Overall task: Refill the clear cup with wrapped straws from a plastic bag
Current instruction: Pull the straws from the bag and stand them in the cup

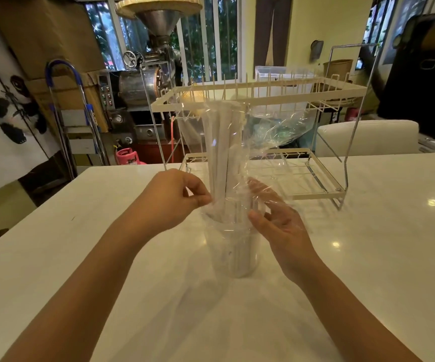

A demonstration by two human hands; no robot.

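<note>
A clear cup (233, 253) stands upright on the white table (367, 257), in the middle of the head view. Several white wrapped straws (220, 152) stand in it, still inside a clear plastic bag (263, 131) that rises above the cup and flops to the right. My left hand (174, 197) is on the cup's left side, thumb and forefinger pinching the bag's plastic just above the rim. My right hand (279, 220) is on the right side of the cup, fingers spread and partly behind the plastic, touching the bag.
A cream two-tier wire dish rack (263, 95) stands just behind the cup. A white chair back (367, 137) is beyond the table on the right. A coffee roaster (143, 82) and a stepladder (67, 113) are on the floor behind at the left.
</note>
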